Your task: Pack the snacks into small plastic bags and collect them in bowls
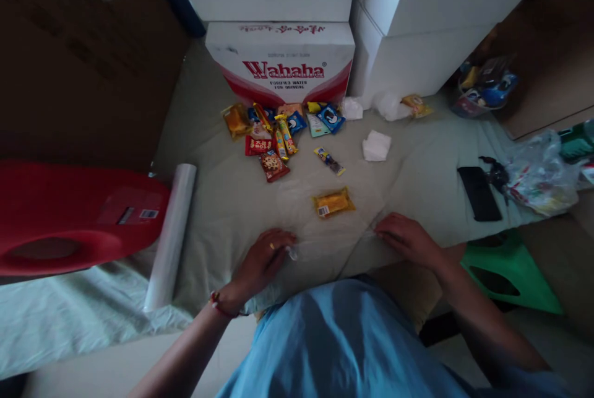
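A sheet of thin see-through plastic film lies on the cloth-covered surface in front of me. On it rests a snack cake in a yellow wrapper, with a barcode on its near left end. My left hand, wearing a ring, is closed on the near left part of the film, and a bunched bit shows by its fingertips. At the film's right side, my right hand pinches the edge, fingers together. Beyond the cake lies a small stick-shaped packet.
Several wrapped snacks lie piled before a white and red Wahaha carton. A roll of film lies left, beside a red plastic stool. Rightward are folded white tissue, a black phone and a plastic bag.
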Motion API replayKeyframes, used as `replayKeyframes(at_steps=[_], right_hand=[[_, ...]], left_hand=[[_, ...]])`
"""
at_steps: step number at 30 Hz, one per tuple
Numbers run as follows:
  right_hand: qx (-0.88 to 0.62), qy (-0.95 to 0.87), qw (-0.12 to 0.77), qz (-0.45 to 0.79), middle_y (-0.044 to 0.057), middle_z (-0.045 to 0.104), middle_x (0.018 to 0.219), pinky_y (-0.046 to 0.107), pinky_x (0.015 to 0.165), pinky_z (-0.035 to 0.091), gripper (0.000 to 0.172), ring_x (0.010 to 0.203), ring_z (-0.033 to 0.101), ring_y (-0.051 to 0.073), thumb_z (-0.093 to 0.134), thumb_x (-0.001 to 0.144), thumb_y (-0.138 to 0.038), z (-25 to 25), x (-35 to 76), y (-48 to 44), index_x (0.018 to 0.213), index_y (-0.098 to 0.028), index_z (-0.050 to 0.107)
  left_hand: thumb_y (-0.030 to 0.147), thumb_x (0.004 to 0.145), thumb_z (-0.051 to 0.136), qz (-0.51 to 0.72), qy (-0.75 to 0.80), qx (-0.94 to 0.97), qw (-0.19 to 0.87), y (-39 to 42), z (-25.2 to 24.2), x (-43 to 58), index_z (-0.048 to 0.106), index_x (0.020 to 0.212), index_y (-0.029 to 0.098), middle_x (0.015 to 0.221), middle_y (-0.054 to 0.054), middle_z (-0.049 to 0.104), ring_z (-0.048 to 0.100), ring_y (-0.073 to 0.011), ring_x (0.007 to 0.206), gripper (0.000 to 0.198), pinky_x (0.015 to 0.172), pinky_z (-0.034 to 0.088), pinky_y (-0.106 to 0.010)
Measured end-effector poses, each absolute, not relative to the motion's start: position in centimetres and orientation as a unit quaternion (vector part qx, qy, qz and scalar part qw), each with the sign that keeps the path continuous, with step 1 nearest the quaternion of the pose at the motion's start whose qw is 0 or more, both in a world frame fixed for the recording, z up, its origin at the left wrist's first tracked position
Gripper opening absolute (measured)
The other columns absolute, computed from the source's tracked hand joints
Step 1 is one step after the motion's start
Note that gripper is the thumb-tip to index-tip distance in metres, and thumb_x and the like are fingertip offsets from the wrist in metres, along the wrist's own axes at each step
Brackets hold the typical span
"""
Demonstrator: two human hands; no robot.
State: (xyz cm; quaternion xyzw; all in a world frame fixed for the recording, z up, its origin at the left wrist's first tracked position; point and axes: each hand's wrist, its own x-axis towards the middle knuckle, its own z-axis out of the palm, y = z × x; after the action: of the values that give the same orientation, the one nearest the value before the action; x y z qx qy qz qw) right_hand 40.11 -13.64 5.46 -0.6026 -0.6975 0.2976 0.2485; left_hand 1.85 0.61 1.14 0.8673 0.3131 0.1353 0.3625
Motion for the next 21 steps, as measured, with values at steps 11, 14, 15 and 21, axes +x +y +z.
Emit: replayKeyframes(at_steps=[11, 14, 15, 21], right_hand=[[-0.705, -0.694, 0.058, 0.137, 0.014, 0.074, 0.103, 0.035, 0.084, 0.048, 0.025, 0.099, 0.064, 0.028, 0.057, 0.097, -0.025, 6.6, 41.3, -1.0, 0.111, -0.018, 0.076], [-0.683, -0.721, 0.053, 0.099, 0.015, 0.071, 0.116, 0.038, 0.092, 0.047, 0.031, 0.110, 0.060, 0.029, 0.054, 0.100, -0.026, 7.9, 39.4, 1.5, 0.124, -0.017, 0.072], [-0.666, -0.737, 0.054, 0.101, 0.015, 0.070, 0.119, 0.038, 0.096, 0.046, 0.032, 0.112, 0.059, 0.028, 0.053, 0.101, -0.026, 8.1, 38.7, 2.4, 0.128, -0.017, 0.070], [-0.585, -0.801, -0.011, 0.123, 0.019, 0.063, 0.140, 0.040, 0.107, 0.041, 0.054, 0.128, 0.053, 0.030, 0.061, 0.094, -0.017, 6.1, 34.3, 7.3, 0.147, -0.011, 0.053]], left_hand=[[0.036, 0.083, 0.061, 0.241, 0.566, 0.767, 0.179, 6.9, 1.3, 6.6, 0.068, 0.101, 0.016, 0.106, -0.014, 0.065, 0.058, -0.0315, 0.108, 0.028, 0.101, 0.047, -0.048], [0.027, 0.081, 0.062, 0.315, 0.591, 0.734, 0.115, 6.2, 1.8, 6.6, 0.067, 0.110, 0.014, 0.112, -0.015, 0.059, 0.054, -0.0316, 0.113, 0.032, 0.102, 0.044, -0.049], [0.024, 0.083, 0.060, 0.340, 0.591, 0.726, 0.088, 5.6, 2.2, 6.6, 0.067, 0.110, 0.014, 0.111, -0.014, 0.059, 0.054, -0.0313, 0.113, 0.030, 0.102, 0.044, -0.050], [0.010, 0.088, 0.054, 0.325, 0.361, 0.874, 0.028, 1.0, 4.5, 9.1, 0.070, 0.118, 0.023, 0.113, -0.009, 0.070, 0.056, -0.0277, 0.112, 0.036, 0.096, 0.039, -0.045]])
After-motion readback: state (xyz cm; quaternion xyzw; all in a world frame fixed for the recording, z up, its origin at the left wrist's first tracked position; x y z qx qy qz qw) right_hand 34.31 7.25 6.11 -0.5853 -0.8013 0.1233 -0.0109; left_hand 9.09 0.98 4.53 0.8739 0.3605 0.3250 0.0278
